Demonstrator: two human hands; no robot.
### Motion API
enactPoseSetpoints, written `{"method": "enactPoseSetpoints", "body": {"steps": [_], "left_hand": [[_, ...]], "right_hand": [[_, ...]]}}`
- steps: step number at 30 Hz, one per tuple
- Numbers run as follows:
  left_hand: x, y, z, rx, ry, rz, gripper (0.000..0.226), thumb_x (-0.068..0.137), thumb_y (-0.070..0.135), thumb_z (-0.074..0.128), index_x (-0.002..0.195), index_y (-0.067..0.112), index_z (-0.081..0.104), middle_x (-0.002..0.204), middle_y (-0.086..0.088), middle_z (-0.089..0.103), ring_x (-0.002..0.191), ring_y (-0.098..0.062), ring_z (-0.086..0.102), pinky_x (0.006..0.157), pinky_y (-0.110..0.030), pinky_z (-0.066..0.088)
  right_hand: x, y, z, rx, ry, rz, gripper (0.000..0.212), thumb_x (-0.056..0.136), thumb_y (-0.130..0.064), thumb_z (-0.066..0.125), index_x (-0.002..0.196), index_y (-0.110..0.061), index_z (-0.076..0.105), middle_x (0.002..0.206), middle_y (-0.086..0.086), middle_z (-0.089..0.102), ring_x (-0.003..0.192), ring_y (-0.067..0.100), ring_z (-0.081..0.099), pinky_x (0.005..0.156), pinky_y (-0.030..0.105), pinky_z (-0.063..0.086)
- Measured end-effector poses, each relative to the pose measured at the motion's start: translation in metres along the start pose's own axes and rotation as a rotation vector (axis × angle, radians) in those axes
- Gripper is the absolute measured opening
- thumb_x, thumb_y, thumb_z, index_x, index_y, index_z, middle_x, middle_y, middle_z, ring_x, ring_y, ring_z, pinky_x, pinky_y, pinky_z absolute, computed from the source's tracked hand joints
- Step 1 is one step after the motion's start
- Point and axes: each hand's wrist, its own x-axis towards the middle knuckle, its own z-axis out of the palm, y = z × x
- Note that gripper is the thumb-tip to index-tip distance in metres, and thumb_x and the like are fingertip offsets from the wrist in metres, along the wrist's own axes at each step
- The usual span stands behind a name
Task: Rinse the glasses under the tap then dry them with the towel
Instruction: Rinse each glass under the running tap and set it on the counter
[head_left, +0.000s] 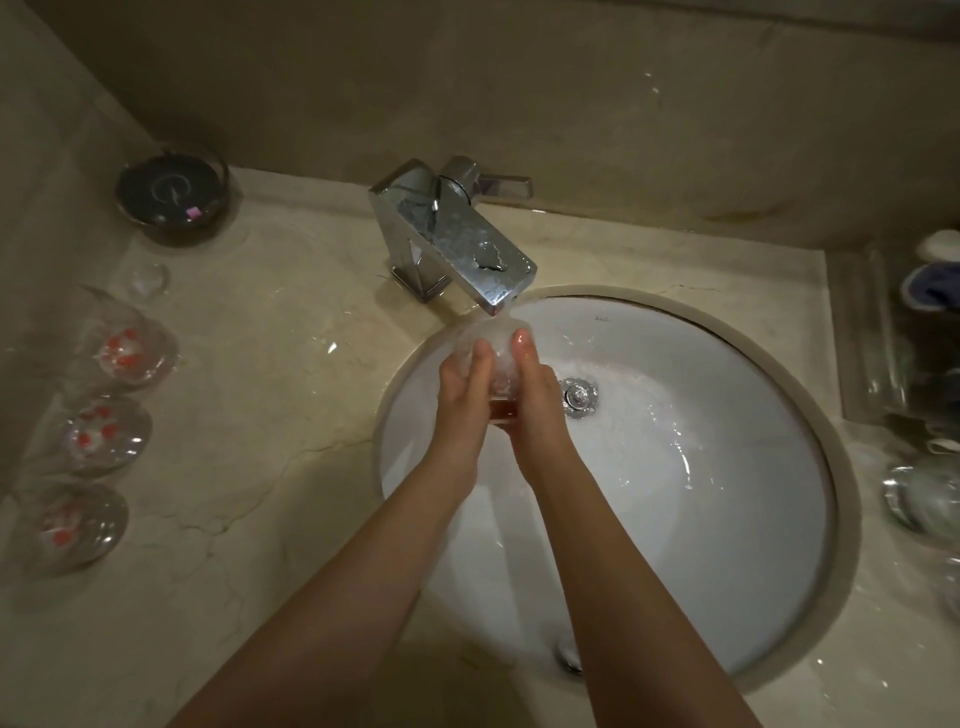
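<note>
Right under the tap (457, 244), a glass (497, 364) lies clamped between both hands over the sink (727, 519), left hand (462, 395) and right hand (535, 400) equally near, mouth tipped up into the stream (its long axis runs away from the person). Three glasses (106, 426) wait well apart on the left.

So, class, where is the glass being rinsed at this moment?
In the head view, the glass sits centre frame, held between the left hand and right hand, directly under the tap spout, over the sink, left of the drain.
</note>
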Motion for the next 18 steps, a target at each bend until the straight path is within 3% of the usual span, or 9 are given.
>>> {"method": "enactPoseSetpoints", "body": {"steps": [2,5,8,11,13,15,17,18], "left_hand": [[0.0005,0.0021,-0.0007,-0.038,-0.001,-0.063,0.074,0.078,0.076,0.046,0.129,0.023,0.055,0.115,-0.004,0.07,0.105,-0.022,0.068,0.097,-0.044,0.051],[0.0015,0.004,-0.0019,-0.092,-0.014,-0.079,0.054,0.092,0.064,0.045,0.115,0.021,0.067,0.101,-0.001,0.075,0.095,-0.019,0.072,0.096,-0.043,0.053],[0.0006,0.0039,-0.0018,-0.065,-0.003,-0.026,0.063,0.084,0.067,0.051,0.121,0.017,0.062,0.11,-0.007,0.072,0.098,-0.021,0.071,0.094,-0.044,0.054],[-0.0019,0.009,-0.0029,-0.047,-0.014,-0.007,0.084,0.066,0.078,0.05,0.123,0.017,0.059,0.112,-0.007,0.07,0.101,-0.023,0.069,0.093,-0.047,0.054],[-0.0012,0.0111,-0.0043,-0.081,-0.018,-0.025,0.083,0.067,0.078,0.051,0.122,0.018,0.062,0.11,-0.006,0.072,0.101,-0.023,0.07,0.096,-0.048,0.053],[0.0002,0.0108,-0.0064,-0.09,-0.02,-0.04,0.078,0.07,0.076,0.051,0.122,0.019,0.063,0.108,-0.004,0.073,0.099,-0.021,0.071,0.098,-0.047,0.052],[-0.0007,0.0093,-0.0077,-0.064,-0.031,-0.025,0.066,0.082,0.068,0.053,0.125,0.02,0.06,0.108,-0.002,0.073,0.096,-0.017,0.071,0.095,-0.044,0.054],[-0.0011,0.0081,-0.008,-0.049,-0.034,-0.014,0.058,0.089,0.061,0.053,0.128,0.018,0.057,0.108,-0.002,0.072,0.094,-0.015,0.071,0.091,-0.039,0.055]], "right_hand": [[-0.0014,0.0034,-0.0016,0.015,-0.064,-0.003,0.086,0.079,-0.078,0.05,0.123,-0.005,0.062,0.115,0.022,0.067,0.104,0.036,0.068,0.095,0.051,0.052],[0.0016,0.0074,-0.008,0.145,-0.129,0.035,0.07,0.095,-0.063,0.035,0.127,-0.008,0.062,0.122,0.023,0.064,0.115,0.038,0.061,0.097,0.048,0.048],[0.0005,0.0067,-0.0049,0.058,-0.139,-0.05,0.065,0.086,-0.063,0.052,0.12,-0.009,0.065,0.115,0.021,0.068,0.107,0.036,0.066,0.09,0.048,0.053],[-0.0041,0.0034,-0.0006,0.024,-0.026,-0.064,0.078,0.068,-0.059,0.074,0.125,-0.011,0.05,0.116,0.014,0.066,0.096,0.027,0.071,0.083,0.047,0.058],[-0.0022,0.0026,-0.0018,0.048,-0.016,-0.014,0.079,0.069,-0.064,0.072,0.124,-0.011,0.052,0.114,0.013,0.067,0.097,0.027,0.071,0.085,0.047,0.058],[0.0004,0.0028,-0.0031,0.058,-0.08,-0.003,0.063,0.084,-0.065,0.055,0.118,-0.012,0.065,0.113,0.015,0.07,0.101,0.029,0.07,0.088,0.046,0.056],[-0.0003,0.004,-0.0038,0.034,-0.12,-0.003,0.058,0.093,-0.061,0.043,0.113,-0.014,0.069,0.11,0.009,0.072,0.103,0.026,0.069,0.086,0.042,0.055],[-0.0004,0.0051,-0.0041,0.023,-0.124,-0.005,0.059,0.09,-0.063,0.046,0.109,-0.012,0.069,0.107,0.009,0.072,0.101,0.026,0.069,0.084,0.04,0.055]]}}
